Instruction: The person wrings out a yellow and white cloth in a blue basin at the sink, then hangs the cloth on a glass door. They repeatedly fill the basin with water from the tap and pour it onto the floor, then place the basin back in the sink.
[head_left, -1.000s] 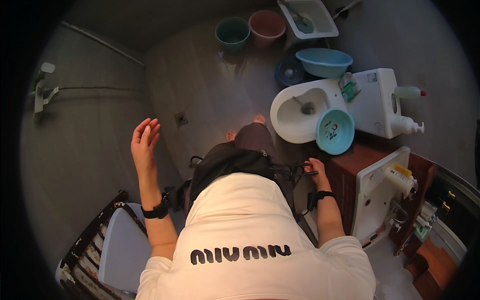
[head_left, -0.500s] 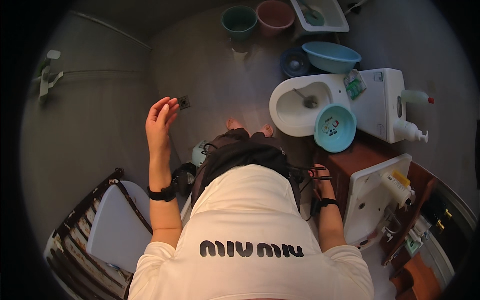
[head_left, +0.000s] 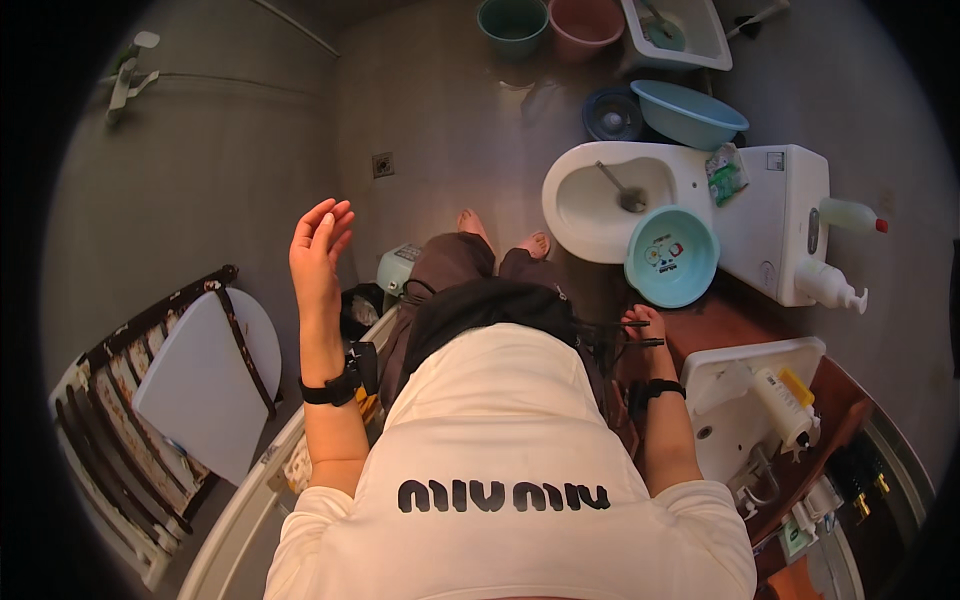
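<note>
The right hand [head_left: 640, 325] hangs low beside the person's hip, its fingers [head_left: 632, 318] curled around a thin dark rod-like thing [head_left: 622, 335], perhaps a comb or a slim handle; most of it is hidden against dark cloth, so its exact kind cannot be told. It sits right in that grip, its ends poking out to either side of the fingers, with the round light-blue basin [head_left: 672, 256] on the toilet [head_left: 690, 200] rim just beyond the fingertips. By its look the rod should be light and stiff, easy to pinch near the middle, though so narrow a piece could twist or slip if the hold is loose; a hold close to its centre would steady it best. It appears black or very dark, straight and slender, with what may be a second thin prong lying parallel. The left hand [head_left: 320, 250] is raised in the air, its fingers [head_left: 335, 222] spread loosely and holding nothing, well apart from the rod, above a small pale-green box [head_left: 398, 268] on the floor [head_left: 450, 130]. To the outside of the right hand a white washbasin [head_left: 760, 400] carries a tube.
</note>
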